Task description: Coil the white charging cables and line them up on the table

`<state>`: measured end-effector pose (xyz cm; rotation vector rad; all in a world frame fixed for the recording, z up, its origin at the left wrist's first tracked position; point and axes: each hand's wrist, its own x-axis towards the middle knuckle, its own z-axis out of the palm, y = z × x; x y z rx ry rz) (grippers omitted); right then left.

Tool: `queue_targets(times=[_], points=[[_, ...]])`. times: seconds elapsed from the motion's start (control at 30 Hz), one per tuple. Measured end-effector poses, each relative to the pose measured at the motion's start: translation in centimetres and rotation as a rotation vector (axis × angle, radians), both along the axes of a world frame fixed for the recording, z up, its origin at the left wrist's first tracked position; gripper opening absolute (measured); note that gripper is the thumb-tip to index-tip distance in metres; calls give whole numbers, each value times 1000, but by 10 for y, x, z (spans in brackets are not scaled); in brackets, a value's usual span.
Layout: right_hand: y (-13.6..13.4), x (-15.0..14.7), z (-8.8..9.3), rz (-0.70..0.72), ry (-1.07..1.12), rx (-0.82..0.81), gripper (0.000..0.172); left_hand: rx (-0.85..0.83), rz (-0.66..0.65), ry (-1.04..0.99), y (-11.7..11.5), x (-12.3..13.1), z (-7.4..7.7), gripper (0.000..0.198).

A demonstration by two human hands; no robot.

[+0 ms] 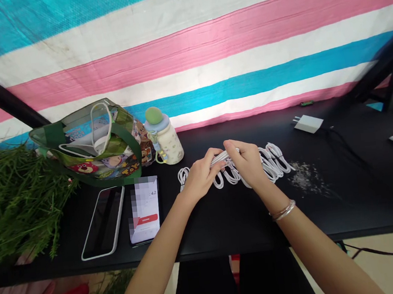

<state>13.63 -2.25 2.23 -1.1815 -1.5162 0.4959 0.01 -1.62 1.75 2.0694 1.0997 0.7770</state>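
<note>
Left hand (202, 176): curled closed from the near side, fingers wrapped over a thick run of the white cable (270, 162), as far as I can see from here

Right hand (246, 163): fingertips pressed together, pinching the same bundle just beside the left hand, with a silver bangle (283, 210) on that wrist

Cable's place: lying on the black worktop (226, 228) directly ahead of the person, gathered between both hands, loops hanging out on either side

Long axis: running sideways across the worktop, rising slightly to the right

Nearer hand: the right one sits closer to the large cluster of loops; the left is closer to the small loop at the far left end

Left of the hands: a white-cased phone (102, 222), a second phone (144, 211) with a blurred screen, a cream bottle (164, 138) and a clear green tote bag (87, 144) printed with cartoon characters

Right of the hands: a white plug charger (308, 123), with a scatter of pale grit (307, 177) nearer the cable
</note>
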Motion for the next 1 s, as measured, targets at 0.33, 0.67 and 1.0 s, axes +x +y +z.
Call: queue_targets(times=[0.33,0.67,1.0], points=[[2,0,-4,16,-6,-33,40,-123,-21,27,-4,-1,5,29],[4,-6,-13,72,93,-58,38,-95,127,-65,-8,-12,-1,26],[10,-7,-32,81,-424,35,18,-321,338,-585,-4,-13,-8,35]])
